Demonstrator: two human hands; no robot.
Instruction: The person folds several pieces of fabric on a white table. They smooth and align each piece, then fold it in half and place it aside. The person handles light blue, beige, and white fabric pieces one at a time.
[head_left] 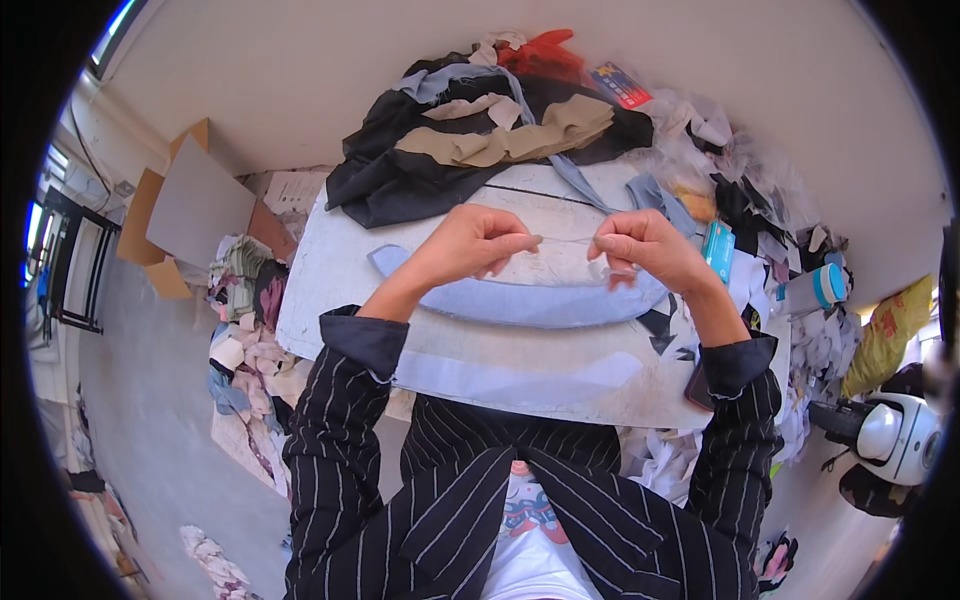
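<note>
Above the white table (320, 290), my left hand (472, 243) and my right hand (648, 247) are raised a short distance apart, each with thumb and forefinger pinched. A fine thread (568, 240) runs between the two pinches. Something small and whitish shows under my right fingers, too unclear to name. Below my hands lies a long, curved light-blue cloth piece (530, 306), shaped like a collar or band. Closer to me, a paler curved strip (500, 378) rests along the table's front edge. Neither hand touches these pieces.
Dark fabric (385, 175) and khaki cloth (500, 145) are heaped at the back, below a red plastic bag (545, 58). A turquoise box (718, 248) stands on the right. Cloth scraps (245, 355) and a cardboard box (140, 215) are left, a scooter (895, 440) far right.
</note>
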